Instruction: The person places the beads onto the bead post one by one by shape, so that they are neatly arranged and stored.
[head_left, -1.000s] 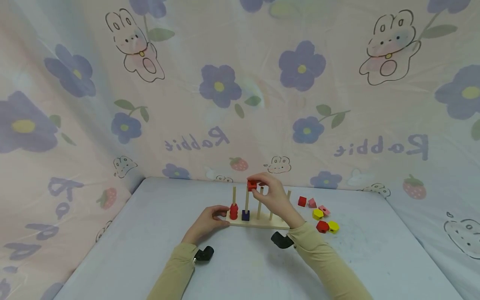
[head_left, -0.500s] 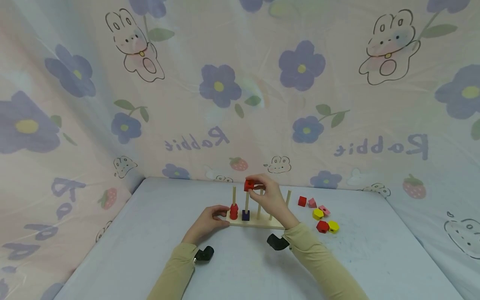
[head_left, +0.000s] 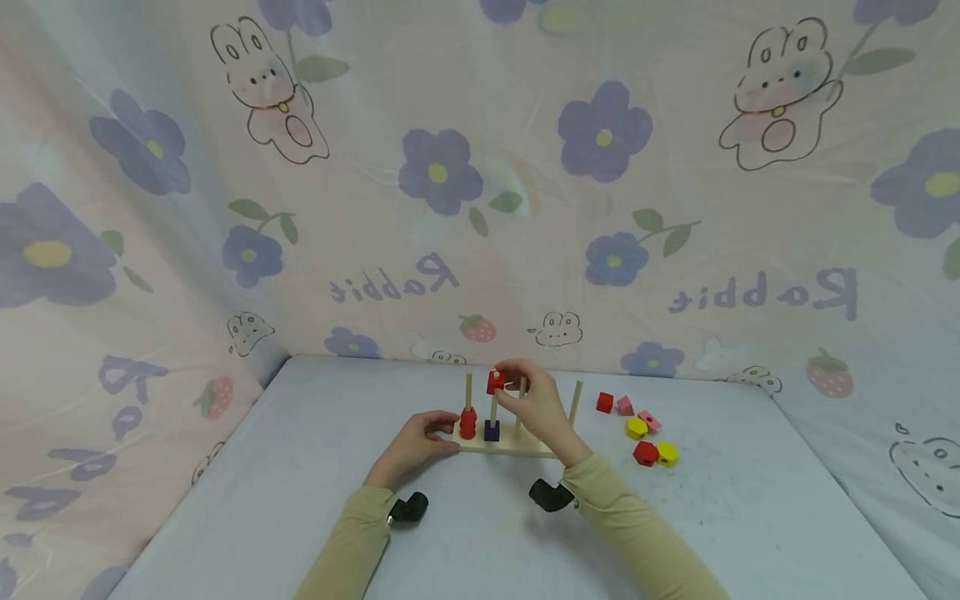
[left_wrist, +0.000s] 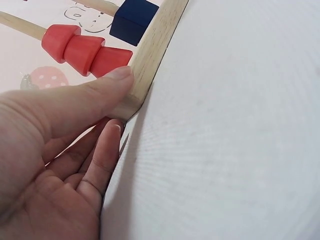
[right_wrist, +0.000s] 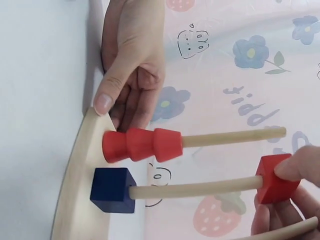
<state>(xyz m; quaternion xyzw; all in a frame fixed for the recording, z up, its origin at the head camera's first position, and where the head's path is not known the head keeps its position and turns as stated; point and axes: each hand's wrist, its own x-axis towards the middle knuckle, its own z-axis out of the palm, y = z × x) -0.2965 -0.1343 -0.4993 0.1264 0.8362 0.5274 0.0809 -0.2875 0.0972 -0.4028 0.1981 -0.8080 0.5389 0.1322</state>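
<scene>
Right hand [head_left: 540, 407] pinching a red block [head_left: 495, 383] round a peg [right_wrist: 195, 189], left hand [head_left: 414, 445] gripping the board [head_left: 510, 447], I'm well off both worktop [head_left: 262, 500] sides.

A pale pink cloth [head_left: 517, 279] fills the upper frame and wraps down both sides, creased at the left. Its print shows purple flowers [head_left: 603, 137] with yellow centres, outlined rabbits [head_left: 266, 87] at upper left and upper right, strawberries [head_left: 478, 329] lower down, and mirrored "Rabbit" lettering [head_left: 393, 279] across the middle. Below, a white bench [head_left: 315, 396] widens toward the bottom corners, its back edge meeting the cloth. Light is soft, with a faint sheen at upper left.
</scene>
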